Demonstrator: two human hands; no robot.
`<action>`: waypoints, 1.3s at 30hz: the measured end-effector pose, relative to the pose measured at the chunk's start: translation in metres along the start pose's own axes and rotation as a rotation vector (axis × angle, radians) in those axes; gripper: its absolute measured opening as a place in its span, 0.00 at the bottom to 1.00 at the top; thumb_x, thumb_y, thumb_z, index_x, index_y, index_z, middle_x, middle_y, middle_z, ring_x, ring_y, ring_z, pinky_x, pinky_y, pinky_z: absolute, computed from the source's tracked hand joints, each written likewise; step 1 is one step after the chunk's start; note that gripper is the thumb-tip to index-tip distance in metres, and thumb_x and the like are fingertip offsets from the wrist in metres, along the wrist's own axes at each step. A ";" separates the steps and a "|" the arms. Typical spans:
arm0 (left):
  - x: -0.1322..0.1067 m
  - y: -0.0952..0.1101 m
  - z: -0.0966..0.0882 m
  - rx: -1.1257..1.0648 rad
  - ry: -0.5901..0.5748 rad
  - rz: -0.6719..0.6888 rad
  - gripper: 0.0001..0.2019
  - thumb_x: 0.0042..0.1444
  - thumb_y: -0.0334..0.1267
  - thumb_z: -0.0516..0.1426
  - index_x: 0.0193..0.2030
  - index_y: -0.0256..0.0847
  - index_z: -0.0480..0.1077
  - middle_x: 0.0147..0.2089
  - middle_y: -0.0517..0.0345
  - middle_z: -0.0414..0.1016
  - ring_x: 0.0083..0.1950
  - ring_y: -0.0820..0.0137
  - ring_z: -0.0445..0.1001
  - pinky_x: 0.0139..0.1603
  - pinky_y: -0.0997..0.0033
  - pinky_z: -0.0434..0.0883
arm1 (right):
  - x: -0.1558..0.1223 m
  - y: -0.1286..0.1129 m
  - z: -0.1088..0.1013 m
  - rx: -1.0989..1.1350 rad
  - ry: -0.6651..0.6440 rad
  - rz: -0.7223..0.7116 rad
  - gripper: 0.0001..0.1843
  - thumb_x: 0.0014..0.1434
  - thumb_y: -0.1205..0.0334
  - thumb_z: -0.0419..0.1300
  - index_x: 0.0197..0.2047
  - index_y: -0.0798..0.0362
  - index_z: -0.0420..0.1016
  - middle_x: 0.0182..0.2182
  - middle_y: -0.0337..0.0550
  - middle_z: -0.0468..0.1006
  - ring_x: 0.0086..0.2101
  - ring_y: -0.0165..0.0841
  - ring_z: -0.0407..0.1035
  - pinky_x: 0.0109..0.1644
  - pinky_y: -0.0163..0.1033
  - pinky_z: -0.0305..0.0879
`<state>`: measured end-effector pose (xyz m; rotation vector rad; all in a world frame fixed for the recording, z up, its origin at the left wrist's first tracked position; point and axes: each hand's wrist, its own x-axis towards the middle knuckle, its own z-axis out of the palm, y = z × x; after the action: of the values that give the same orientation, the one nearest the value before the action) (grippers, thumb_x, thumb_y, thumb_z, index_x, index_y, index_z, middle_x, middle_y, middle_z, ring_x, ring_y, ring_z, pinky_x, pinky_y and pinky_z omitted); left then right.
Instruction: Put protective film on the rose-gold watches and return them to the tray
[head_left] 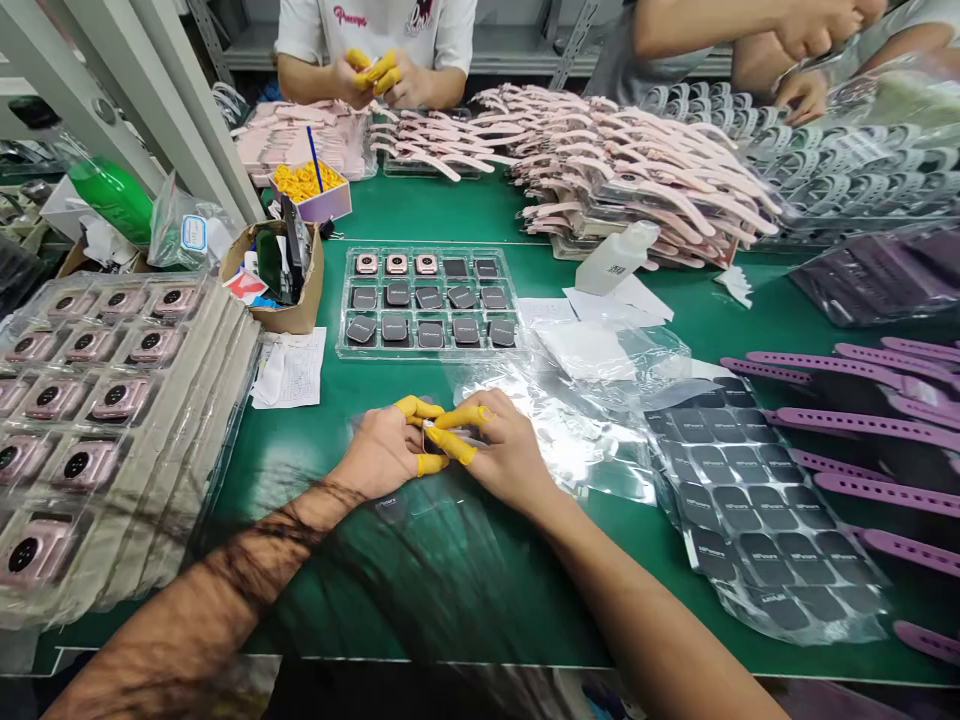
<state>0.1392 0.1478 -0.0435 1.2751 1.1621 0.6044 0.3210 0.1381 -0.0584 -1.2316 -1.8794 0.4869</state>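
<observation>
- Forearms (637, 590) reach in from the near edge, over a green table (517, 610).
- At near left, stacked clear trays (142, 520) hold pink watch cases (86, 463), each with a round black disc.
- At near right lie a sheet of dark square labels (761, 512) and purple straps (885, 490) dotted with holes.
- In the near middle, the left hand (382, 450) and right hand (514, 450) meet above a clear film (442, 500). Both wear yellow fingertip covers (454, 447). Their fingers are bent inward, with little gap between the tips, and both pinch a small item (427, 425); it is mostly hidden, so its kind is unclear.
- Just beyond the hands, a clear tray (427, 353) has three rows of five cells. The far row's left three show pink cases; the others show dark squares.
- Right of that tray lie crumpled clear plastic (592, 420) and a white bottle (617, 258), tilted; to its left stands a cardboard box (300, 308) of odds and ends.
- Farther off are a small box (330, 203) of yellow pieces and heaps of pale pink straps (637, 170).
- At the far side, a co-worker in a white T-shirt (375, 40) also wears yellow fingertip covers.
</observation>
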 end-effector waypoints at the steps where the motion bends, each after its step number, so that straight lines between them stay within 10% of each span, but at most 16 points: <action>1: 0.000 0.000 0.000 -0.006 -0.003 -0.010 0.28 0.39 0.28 0.68 0.51 0.36 0.72 0.29 0.62 0.79 0.32 0.71 0.79 0.34 0.76 0.73 | 0.001 0.001 0.001 -0.018 0.015 -0.002 0.04 0.61 0.58 0.64 0.35 0.47 0.79 0.30 0.40 0.76 0.33 0.35 0.68 0.37 0.43 0.64; 8: 0.001 0.002 0.003 -0.161 0.076 -0.063 0.27 0.39 0.28 0.70 0.48 0.36 0.71 0.34 0.58 0.79 0.34 0.71 0.79 0.40 0.71 0.76 | 0.000 0.007 -0.009 -0.085 0.202 0.054 0.03 0.61 0.60 0.64 0.35 0.48 0.77 0.29 0.40 0.76 0.31 0.36 0.67 0.36 0.43 0.64; 39: -0.003 0.005 0.003 0.027 0.016 -0.006 0.28 0.42 0.30 0.67 0.54 0.34 0.72 0.27 0.62 0.78 0.30 0.72 0.77 0.33 0.76 0.71 | -0.004 -0.001 -0.005 -0.061 0.072 -0.017 0.05 0.59 0.64 0.62 0.32 0.49 0.80 0.24 0.39 0.73 0.25 0.30 0.66 0.26 0.37 0.60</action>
<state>0.1418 0.1455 -0.0383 1.2916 1.1907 0.5974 0.3252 0.1336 -0.0561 -1.2550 -1.8543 0.3741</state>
